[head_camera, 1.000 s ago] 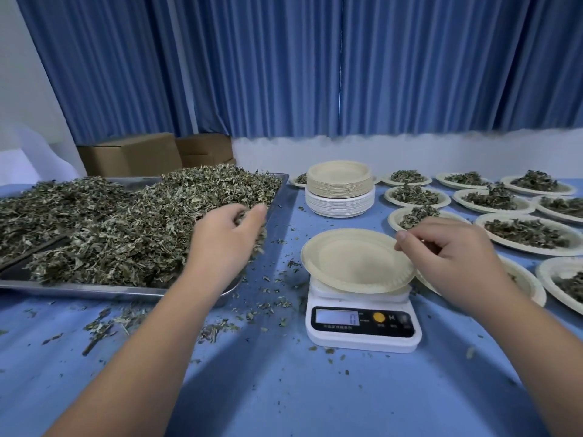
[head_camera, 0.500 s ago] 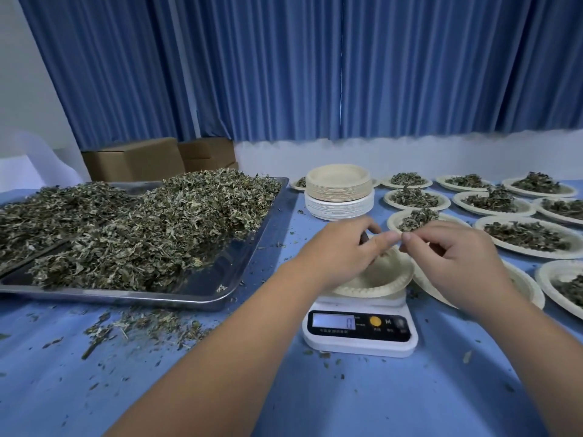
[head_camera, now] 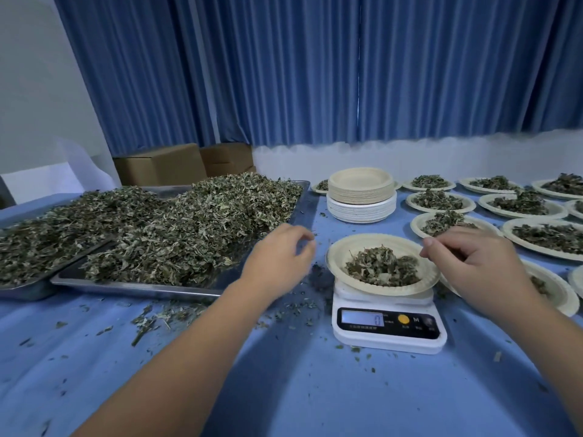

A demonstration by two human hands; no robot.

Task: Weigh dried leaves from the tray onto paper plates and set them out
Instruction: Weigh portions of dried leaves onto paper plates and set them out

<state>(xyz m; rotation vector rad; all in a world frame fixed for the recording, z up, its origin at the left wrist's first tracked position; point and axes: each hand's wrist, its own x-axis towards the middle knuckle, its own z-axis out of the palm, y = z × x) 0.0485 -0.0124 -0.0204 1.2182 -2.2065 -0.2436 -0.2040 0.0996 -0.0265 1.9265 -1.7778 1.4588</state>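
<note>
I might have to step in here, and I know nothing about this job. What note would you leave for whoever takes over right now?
Left hand: loosely curled, holds nothing, between tray and scale.
Right hand: curled by the right rim of the plate on the scale; contact unclear.
Done: leaves lie on that plate; many filled plates set out at right.
To do: display seems to read 0, so check the weight, set the plate out, take another from the stack.
</note>
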